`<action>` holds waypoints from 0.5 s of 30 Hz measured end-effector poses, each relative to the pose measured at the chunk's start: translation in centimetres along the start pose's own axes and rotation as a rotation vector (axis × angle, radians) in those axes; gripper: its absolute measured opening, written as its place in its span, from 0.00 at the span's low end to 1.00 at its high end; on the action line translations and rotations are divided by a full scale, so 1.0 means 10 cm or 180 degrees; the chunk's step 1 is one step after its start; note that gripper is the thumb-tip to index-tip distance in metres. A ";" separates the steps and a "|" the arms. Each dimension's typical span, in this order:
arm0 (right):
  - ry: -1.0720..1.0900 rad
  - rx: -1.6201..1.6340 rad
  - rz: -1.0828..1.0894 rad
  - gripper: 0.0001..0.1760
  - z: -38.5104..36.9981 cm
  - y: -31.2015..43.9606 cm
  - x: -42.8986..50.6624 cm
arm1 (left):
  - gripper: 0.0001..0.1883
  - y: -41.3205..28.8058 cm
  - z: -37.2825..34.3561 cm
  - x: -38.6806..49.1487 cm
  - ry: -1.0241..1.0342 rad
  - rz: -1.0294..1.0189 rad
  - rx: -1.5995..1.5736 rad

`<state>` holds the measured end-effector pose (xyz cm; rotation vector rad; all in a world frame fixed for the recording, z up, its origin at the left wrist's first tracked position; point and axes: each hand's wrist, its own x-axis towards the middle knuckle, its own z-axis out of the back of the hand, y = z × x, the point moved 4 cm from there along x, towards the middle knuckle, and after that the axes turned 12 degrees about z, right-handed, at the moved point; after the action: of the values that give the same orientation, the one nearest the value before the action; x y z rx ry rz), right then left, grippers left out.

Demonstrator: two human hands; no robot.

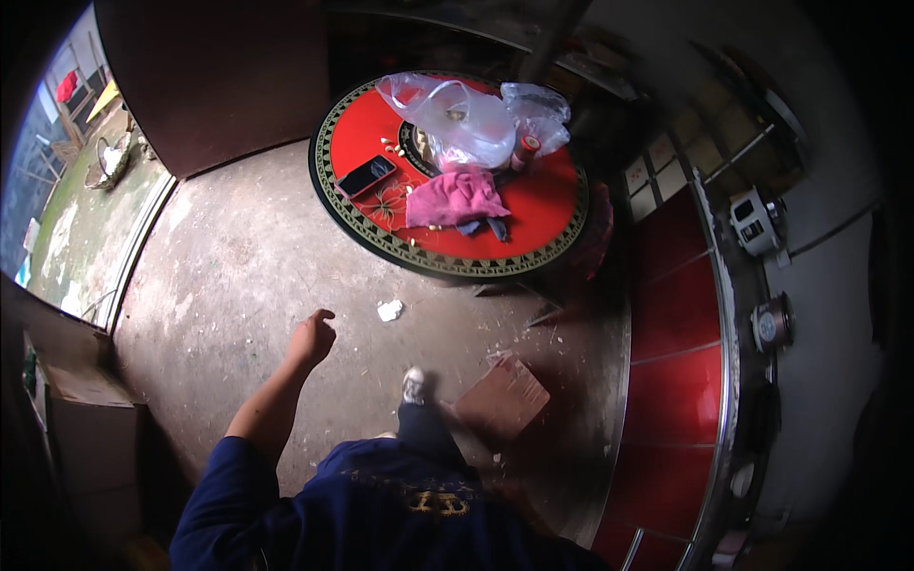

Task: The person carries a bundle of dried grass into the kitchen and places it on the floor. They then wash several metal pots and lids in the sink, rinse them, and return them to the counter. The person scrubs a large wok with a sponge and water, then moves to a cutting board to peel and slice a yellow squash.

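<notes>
My left hand [313, 338] hangs over the concrete floor, its fingers loosely curled, and I cannot tell whether it holds anything. A crumpled white scrap [390, 310] lies on the floor to its right. My right hand is out of view. Before me stands a round red table [546, 207] with a black and gold patterned rim. On it are a pink cloth [457, 198] with dark fabric beside it, a smartphone [365, 177], clear plastic bags [475, 118], a small red container [527, 148] and several small pale pieces [393, 148].
A flattened cardboard piece [503, 400] lies on the floor by my foot. Red-fronted cabinets [675, 314] line the right side, with a rice cooker [773, 322] and another appliance [755, 221] on the counter. At the left, an open doorway [146, 250] shows a basket [111, 163] outside.
</notes>
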<state>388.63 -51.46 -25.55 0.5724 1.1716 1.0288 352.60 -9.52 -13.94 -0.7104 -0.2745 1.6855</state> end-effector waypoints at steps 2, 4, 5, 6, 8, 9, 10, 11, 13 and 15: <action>0.0462 -0.1267 0.0759 0.11 0.02 -0.43 0.24 | 0.16 -0.20 0.02 0.39 -0.0128 -0.0094 -0.0085; 0.0625 -0.0496 0.0821 0.09 0.04 -0.82 0.54 | 0.24 -0.36 0.08 0.75 0.0004 -0.0047 -0.0224; 0.0603 0.1179 0.0329 0.09 0.03 -0.92 0.69 | 0.25 -0.47 0.12 0.91 -0.0116 -0.0078 -0.0108; 0.0373 0.2799 -0.0260 0.08 0.03 -0.91 0.85 | 0.26 -0.57 0.17 1.05 -0.0216 -0.0052 0.0064; -0.0048 0.0881 -0.0772 0.09 0.49 -0.63 1.27 | 0.31 -0.75 0.24 1.35 -0.0231 0.0150 0.0365; -0.0100 0.0397 -0.0687 0.09 0.66 -0.30 1.49 | 0.33 -0.86 0.27 1.52 -0.0282 0.0155 0.0475; -0.0405 0.0613 -0.0776 0.10 0.81 0.06 1.65 | 0.35 -0.96 0.28 1.66 -0.0353 0.0025 0.0450; -0.0553 0.0978 -0.0570 0.11 0.92 0.45 1.80 | 0.36 -1.05 0.28 1.80 -0.0426 -0.0043 0.0451; -0.1006 0.1083 -0.0543 0.12 1.09 1.07 1.96 | 0.40 -1.22 0.23 2.12 -0.0405 0.0047 0.0440; -0.1318 0.1603 -0.0897 0.13 1.08 1.30 1.87 | 0.43 -1.40 0.14 2.47 -0.0481 0.0057 0.0659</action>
<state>394.85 -27.62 -20.14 0.9345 1.0960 0.3419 360.83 17.61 -12.75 -0.4340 -0.1959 1.7579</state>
